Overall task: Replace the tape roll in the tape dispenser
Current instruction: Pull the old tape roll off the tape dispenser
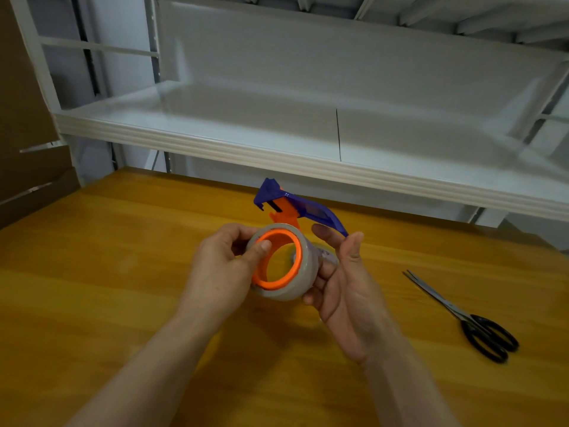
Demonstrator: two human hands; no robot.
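A grey-brown tape roll sits around the orange hub ring of the tape dispenser, held above the wooden table. The dispenser's blue handle and cutter head stick up behind the roll. My left hand grips the roll's left side, thumb on the orange ring's rim. My right hand holds the right side, fingers curled under the roll and thumb against the blue handle's tip.
Black-handled scissors lie shut on the wooden table at the right. A white metal shelf runs across behind the table, overhanging its far edge. Brown cardboard stands at the far left.
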